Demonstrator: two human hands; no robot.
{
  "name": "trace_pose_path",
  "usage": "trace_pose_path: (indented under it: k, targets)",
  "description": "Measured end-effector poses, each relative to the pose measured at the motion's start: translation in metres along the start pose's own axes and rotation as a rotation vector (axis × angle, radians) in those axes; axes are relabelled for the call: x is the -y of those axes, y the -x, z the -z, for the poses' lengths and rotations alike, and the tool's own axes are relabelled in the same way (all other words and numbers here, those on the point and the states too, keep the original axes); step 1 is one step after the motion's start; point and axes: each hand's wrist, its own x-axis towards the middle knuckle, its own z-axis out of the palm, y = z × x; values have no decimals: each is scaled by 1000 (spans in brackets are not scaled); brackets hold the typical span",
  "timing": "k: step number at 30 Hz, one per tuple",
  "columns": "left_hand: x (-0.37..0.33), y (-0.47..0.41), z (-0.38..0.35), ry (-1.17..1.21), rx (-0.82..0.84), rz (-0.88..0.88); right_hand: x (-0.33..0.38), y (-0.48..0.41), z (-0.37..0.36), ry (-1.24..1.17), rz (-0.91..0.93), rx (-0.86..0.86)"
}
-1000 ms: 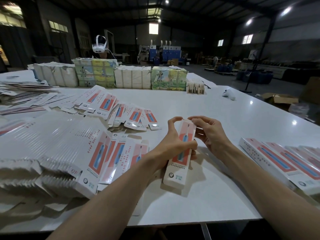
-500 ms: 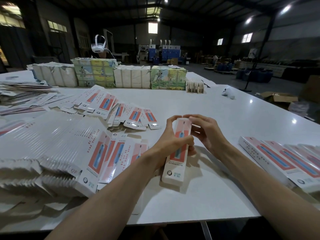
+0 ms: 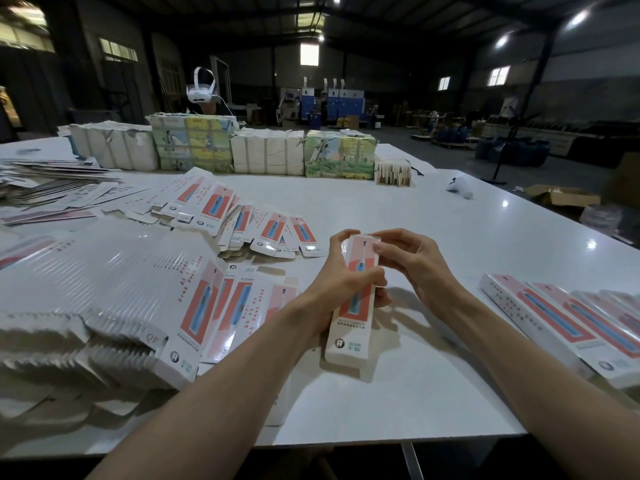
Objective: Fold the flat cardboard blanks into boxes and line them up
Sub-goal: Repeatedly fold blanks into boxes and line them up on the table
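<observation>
A long white and pink box (image 3: 349, 327) with a blue toothbrush print stands tilted on the white table (image 3: 398, 209), its lower end resting on the surface. My left hand (image 3: 341, 278) grips the box around its middle. My right hand (image 3: 412, 261) pinches the box's top end with fingertips at the flap. A big fanned stack of flat blanks (image 3: 114, 292) lies to the left. Folded boxes (image 3: 568, 327) lie side by side in a row at the right edge.
More loose blanks (image 3: 242, 216) are scattered mid-table. Wrapped bundles (image 3: 266, 150) line the far side, with a person wearing a white headset (image 3: 201, 88) behind them. A white controller (image 3: 459, 187) lies far right. The table's front edge runs just below my forearms.
The box has been raised slightly and turned more upright. My right fingers have moved in over its top end, closing on the flap.
</observation>
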Motion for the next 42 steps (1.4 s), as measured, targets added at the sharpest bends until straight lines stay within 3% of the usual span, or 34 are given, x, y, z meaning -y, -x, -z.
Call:
trace_pose_path:
  k: [5, 11, 16, 21, 24, 27, 29, 32, 35, 39, 42]
  targets:
    - [3, -5, -1, 36, -67, 63, -6, 3, -10, 54, -3, -39]
    - [1, -8, 1, 271, -141, 138, -3, 1, -11, 343, 102, -72]
    - [-5, -4, 1, 566, -161, 100, -5, 4, -16, 609, 182, -1]
    - [-13, 0, 1, 650, -113, 111, 3, 7, -24, 762, 213, 69]
    - [-13, -3, 0, 635, -114, 96, 8, 9, -27, 1005, 237, 173]
    - [-12, -5, -3, 462, -34, 76, 18, 18, -20, 1087, 291, 68]
    - [-11, -4, -3, 254, -73, 56, 27, 27, -8, 1101, 278, -25]
    - [-1, -2, -2, -180, -163, -38, 35, 49, 19, 1181, 146, -64]
    - [12, 3, -4, -617, -126, -131, 37, 77, 48, 1351, -32, -112]
    - [14, 6, -8, -774, -77, -180, 39, 104, 70, 1676, -235, -205]
    - [15, 8, -6, -758, -70, -187, 42, 115, 75, 1720, -256, -253]
